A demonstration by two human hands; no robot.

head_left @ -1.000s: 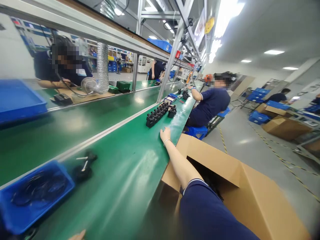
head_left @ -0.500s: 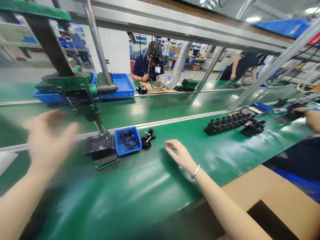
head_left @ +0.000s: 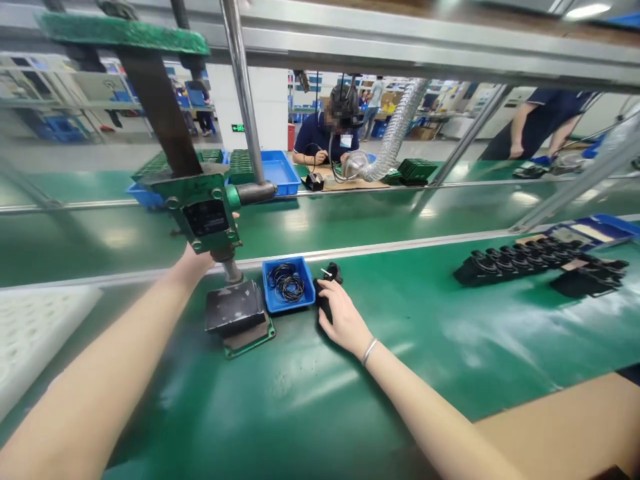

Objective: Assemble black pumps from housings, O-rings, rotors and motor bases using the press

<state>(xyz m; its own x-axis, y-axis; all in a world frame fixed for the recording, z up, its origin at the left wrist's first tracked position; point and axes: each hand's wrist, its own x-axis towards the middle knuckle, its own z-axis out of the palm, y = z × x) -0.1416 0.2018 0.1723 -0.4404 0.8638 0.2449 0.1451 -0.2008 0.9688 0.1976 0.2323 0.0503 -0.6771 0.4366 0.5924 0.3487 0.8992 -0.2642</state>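
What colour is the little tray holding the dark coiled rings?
Blue. The little tray shows best in the head view, the only one here.

My right hand has open green bench on its right, up to the row of black parts, and more bench toward me. On its left, the blue tray stands in the way, the black block just beyond. The press head blocks my left hand from the front, partly hiding it.
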